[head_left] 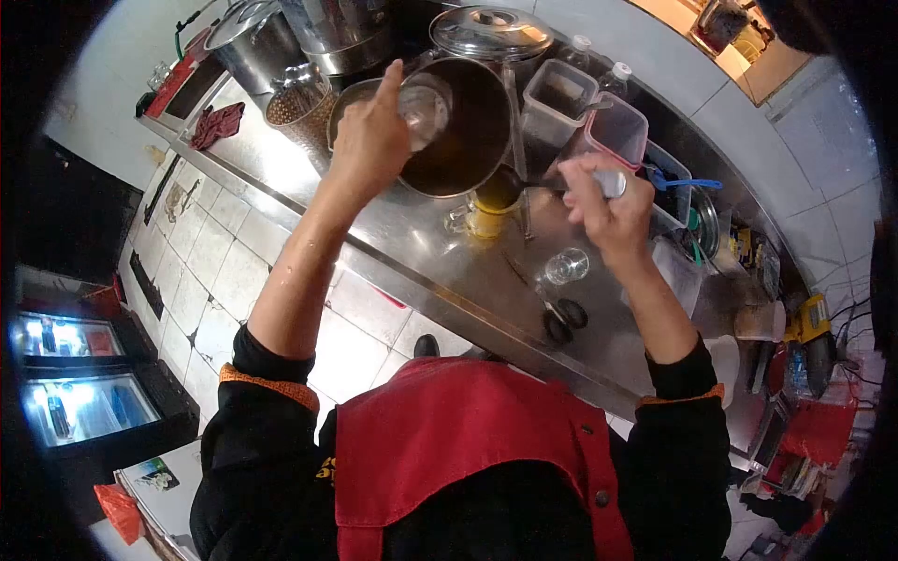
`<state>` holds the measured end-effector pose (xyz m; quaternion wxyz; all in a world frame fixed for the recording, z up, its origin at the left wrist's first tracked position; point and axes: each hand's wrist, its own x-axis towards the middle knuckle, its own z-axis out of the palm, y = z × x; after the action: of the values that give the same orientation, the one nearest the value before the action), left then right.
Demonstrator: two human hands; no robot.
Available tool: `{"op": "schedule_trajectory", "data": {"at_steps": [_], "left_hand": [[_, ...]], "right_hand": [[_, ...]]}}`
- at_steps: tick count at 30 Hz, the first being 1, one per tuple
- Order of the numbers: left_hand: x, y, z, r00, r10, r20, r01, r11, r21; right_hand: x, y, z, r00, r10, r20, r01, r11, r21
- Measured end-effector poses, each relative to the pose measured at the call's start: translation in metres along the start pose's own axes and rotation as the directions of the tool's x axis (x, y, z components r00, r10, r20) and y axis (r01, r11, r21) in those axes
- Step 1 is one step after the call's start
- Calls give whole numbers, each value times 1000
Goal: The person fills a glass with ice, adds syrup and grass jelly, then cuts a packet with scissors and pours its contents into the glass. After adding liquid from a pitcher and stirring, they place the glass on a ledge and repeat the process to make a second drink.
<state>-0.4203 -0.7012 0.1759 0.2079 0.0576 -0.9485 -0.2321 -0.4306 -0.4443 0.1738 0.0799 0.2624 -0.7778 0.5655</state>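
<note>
My left hand [369, 140] is at the left rim of a deep metal pot [458, 154] with a dark inside. Its index finger stretches out, the other fingers are curled and partly hidden, and a clear round thing [426, 110] shows beside them. With my right hand [608, 201] I grip the handle of a ladle [502, 187]. The ladle's dark bowl is over the mouth of a glass mug [486, 222] with yellow contents, standing on the steel counter. Below my right hand are a small clear glass [567, 266] and black-handled scissors [564, 320].
Clear plastic tubs [558, 98] and bottles line the wall side. Behind the pot are a lidded pot [491, 35] and a large steel pot [248, 37]. A perforated metal basket [299, 101] and a dark red cloth [217, 125] lie left on the counter [412, 252].
</note>
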Motion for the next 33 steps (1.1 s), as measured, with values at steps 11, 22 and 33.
{"op": "schedule_trajectory", "data": {"at_steps": [11,22,33], "left_hand": [[-46,-36,-40,872,-383,304,484,761,-432],[-90,-89,-15,760,-470,449,641,656,-398],[-92,-110,-8,756,-454,471,654,543,-526]], "right_hand": [[-99,33,10,760,-377,530,588,747,-311],[-84,-5,17,801,-455,389,557,804,-206],[-65,30,106,705,-394,589,496,868,-12]]}}
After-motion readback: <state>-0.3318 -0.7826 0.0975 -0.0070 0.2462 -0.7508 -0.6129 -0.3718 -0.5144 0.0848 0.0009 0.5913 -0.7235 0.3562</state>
